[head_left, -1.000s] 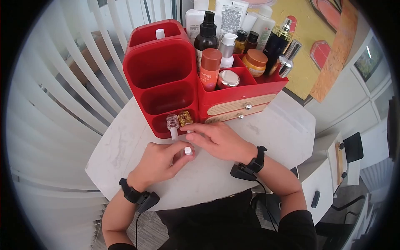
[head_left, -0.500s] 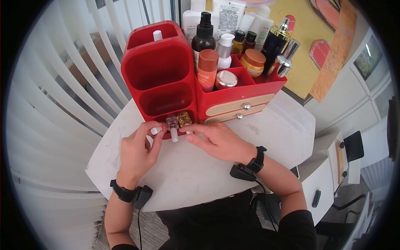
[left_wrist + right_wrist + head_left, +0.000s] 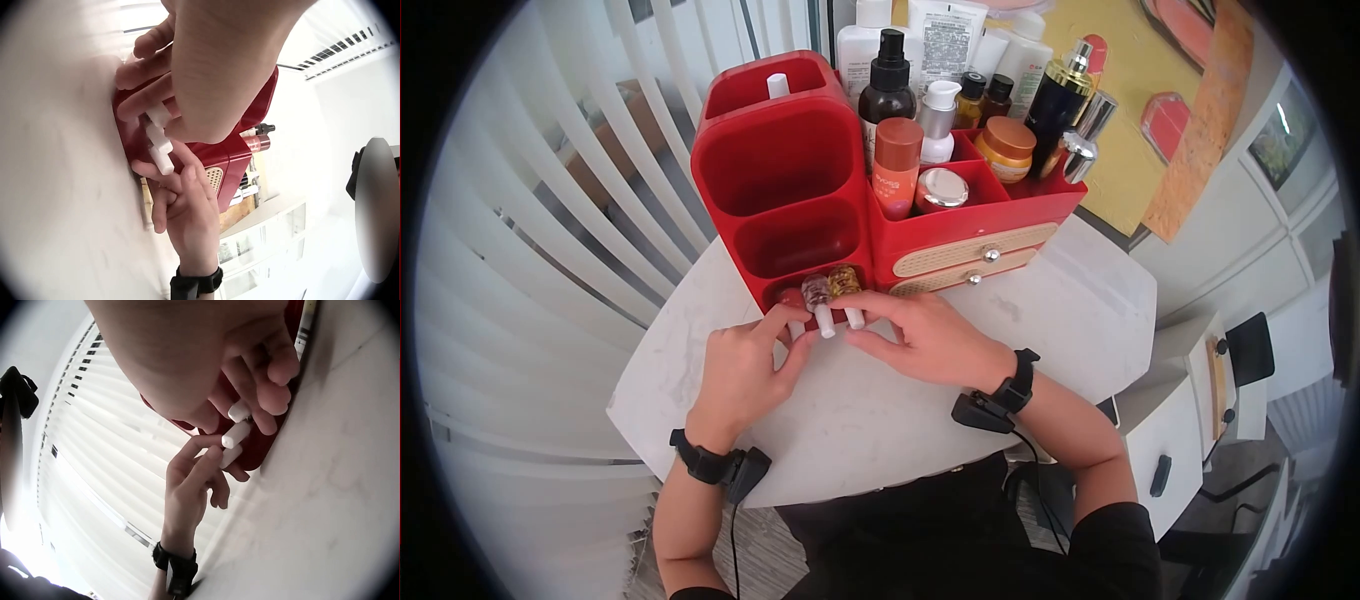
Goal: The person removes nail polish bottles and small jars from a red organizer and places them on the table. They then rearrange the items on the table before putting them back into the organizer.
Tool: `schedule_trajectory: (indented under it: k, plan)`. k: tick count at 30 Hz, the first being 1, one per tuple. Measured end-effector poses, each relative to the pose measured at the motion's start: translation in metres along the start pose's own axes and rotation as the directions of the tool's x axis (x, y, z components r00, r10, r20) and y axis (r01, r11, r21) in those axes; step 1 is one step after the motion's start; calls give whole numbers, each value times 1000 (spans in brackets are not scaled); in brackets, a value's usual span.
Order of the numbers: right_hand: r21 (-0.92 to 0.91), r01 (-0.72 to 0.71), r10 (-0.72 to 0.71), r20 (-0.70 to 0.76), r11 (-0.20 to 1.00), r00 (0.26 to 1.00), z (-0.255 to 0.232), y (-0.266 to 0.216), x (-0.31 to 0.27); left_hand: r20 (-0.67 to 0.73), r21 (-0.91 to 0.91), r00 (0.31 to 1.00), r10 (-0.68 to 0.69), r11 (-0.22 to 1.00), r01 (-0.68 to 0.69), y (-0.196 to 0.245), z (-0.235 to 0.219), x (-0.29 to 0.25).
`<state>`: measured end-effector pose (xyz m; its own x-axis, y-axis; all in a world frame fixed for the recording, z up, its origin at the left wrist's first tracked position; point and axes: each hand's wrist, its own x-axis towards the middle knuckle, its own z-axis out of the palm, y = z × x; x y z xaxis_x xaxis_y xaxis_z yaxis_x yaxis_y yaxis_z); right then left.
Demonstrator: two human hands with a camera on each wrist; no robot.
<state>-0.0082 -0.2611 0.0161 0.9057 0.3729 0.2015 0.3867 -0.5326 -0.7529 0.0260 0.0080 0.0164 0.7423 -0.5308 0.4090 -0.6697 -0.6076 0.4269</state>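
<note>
Three nail polish bottles with white caps lie side by side in the lowest compartment of a red organizer (image 3: 855, 150), caps toward the person. My left hand (image 3: 742, 368) pinches the white cap of the leftmost, reddish nail polish bottle (image 3: 790, 298) between thumb and index finger. Beside it is a clear bottle with dark flecks (image 3: 815, 292), then one with gold flakes (image 3: 843, 281). The index finger of my right hand (image 3: 940, 338) reaches to the gold bottle, with the thumb held apart near its cap (image 3: 238, 411). In the left wrist view the white caps (image 3: 164, 161) stand between both hands.
Above are two wider organizer compartments and a top one holding a white-capped item (image 3: 777, 85). At right, a red drawer box (image 3: 980, 222) carries jars, an orange bottle (image 3: 896, 165) and pump bottles. All stand on a white marbled table (image 3: 900, 430) beside vertical blinds (image 3: 550, 330).
My left hand moved from the table front to the lowest compartment and laid the reddish bottle beside the other two. The right hand stayed by the gold bottle.
</note>
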Motion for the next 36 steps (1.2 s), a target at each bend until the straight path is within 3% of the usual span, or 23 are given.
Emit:
schedule_trajectory:
  k: [4,7,9,12,16,18,21,25,28,30,34,36]
  plan:
    - [-54,35,-33,35,998,999,2,6,0,3,-10,1000,-9,1000,9,2,-3,0]
    - [-36,52,-52,-17,998,998,4,8,1,15,-3,1000,-11,1000,11,1,-2,-1]
    - [72,66,-53,-177,995,983,3,3,2,21,-3,1000,-12,1000,12,2,-2,0]
    - [199,132,-72,-284,971,956,7,4,0,49,-1,997,-52,999,53,4,-5,0]
    - [222,132,-95,-170,966,981,-1,1,-8,47,15,999,-25,1000,24,5,-6,1]
    - [272,127,-140,31,954,990,4,5,-8,60,26,998,-26,999,25,6,-6,2]
    - [216,119,-152,147,969,977,8,1,-5,54,9,998,-26,1000,25,7,-5,3]
    - [230,139,-179,163,963,970,3,-1,-3,52,10,998,-17,1000,17,6,-7,2]
    - [275,25,-68,148,961,987,0,-1,-1,67,19,998,-12,1000,11,5,-8,1]
    - [206,154,-164,31,966,986,9,7,4,93,15,995,-31,999,30,6,-8,2]
    - [125,184,-193,61,975,979,22,22,11,113,-1,992,-51,999,52,8,-10,3]
    - [54,286,-285,-39,957,958,25,25,14,119,0,992,-39,999,39,5,-9,2]
